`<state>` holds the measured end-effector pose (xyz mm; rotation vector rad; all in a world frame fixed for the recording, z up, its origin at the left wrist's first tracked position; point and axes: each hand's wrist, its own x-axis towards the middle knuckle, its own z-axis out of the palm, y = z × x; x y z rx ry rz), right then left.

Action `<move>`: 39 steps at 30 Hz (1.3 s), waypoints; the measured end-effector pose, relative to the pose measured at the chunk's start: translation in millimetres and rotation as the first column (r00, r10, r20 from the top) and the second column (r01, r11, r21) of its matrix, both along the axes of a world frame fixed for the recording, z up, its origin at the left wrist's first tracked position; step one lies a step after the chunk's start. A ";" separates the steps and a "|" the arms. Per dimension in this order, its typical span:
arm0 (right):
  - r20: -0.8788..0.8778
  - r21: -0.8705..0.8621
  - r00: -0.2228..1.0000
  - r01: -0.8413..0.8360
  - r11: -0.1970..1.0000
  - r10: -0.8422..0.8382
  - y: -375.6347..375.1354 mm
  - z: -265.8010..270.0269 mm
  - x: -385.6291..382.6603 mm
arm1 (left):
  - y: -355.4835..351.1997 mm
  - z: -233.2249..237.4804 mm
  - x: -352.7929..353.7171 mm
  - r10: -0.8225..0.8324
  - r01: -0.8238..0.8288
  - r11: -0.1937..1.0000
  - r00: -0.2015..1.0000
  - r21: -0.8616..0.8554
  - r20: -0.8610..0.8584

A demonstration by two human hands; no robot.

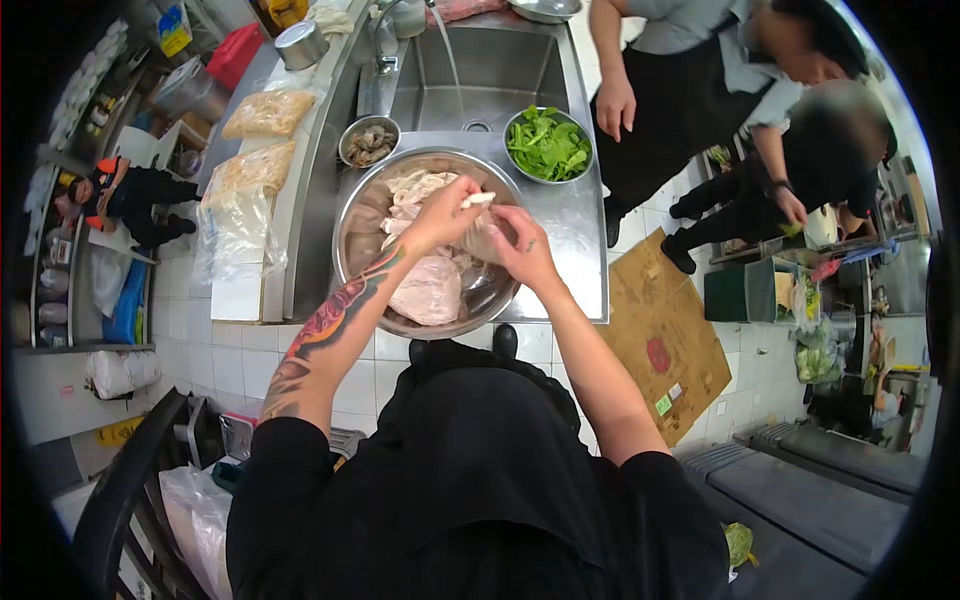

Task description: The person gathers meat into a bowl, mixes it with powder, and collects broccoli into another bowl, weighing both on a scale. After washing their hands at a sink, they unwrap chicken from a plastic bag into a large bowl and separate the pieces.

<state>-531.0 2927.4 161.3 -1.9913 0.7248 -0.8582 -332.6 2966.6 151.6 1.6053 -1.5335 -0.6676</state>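
Note:
In front of me, a large steel bowl (pixel 352 268) holds pale raw meat, with a big rounded lump (pixel 428 290) at the near side and thinner folded pieces (pixel 410 190) at the far side. My left hand (pixel 447 214) is over the bowl, its fingers closed around a piece of pale raw meat (pixel 478 201) whose white end sticks out. My right hand (pixel 523 247) grips the same hanging piece from the right, fingers bent. The lower part of that piece overlaps the bowl's inside and is partly hidden by my hands.
Water runs from a tap (pixel 433 5) into the steel sink (pixel 520 65). A small bowl of shrimp (pixel 371 143) stands left, a bowl of green leaves (pixel 548 145) right. Plastic bags of food (pixel 268 114) lie on the left counter. Two people (pixel 680 100) stand at the right, another person (pixel 130 200) at far left.

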 end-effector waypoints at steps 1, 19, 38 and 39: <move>-0.079 0.024 0.997 -0.015 1.000 0.017 7.4 17.1 10.3 | 2.4 12.1 -4.4 0.085 -0.093 0.994 0.986 -0.052 -0.146; -0.052 0.180 0.981 -0.177 0.968 0.189 -0.6 0.2 112.8 | 85.4 17.5 54.0 0.146 -0.086 0.977 0.938 -0.197 0.315; -0.267 -0.008 0.962 0.061 0.998 -0.061 11.1 -60.2 101.4 | 79.0 1.2 64.4 0.473 -0.423 0.881 0.779 -0.211 0.411; -0.329 0.015 0.943 0.060 0.998 -0.051 11.0 -63.3 98.0 | 84.5 2.7 70.0 0.460 -0.429 0.887 0.795 -0.169 0.395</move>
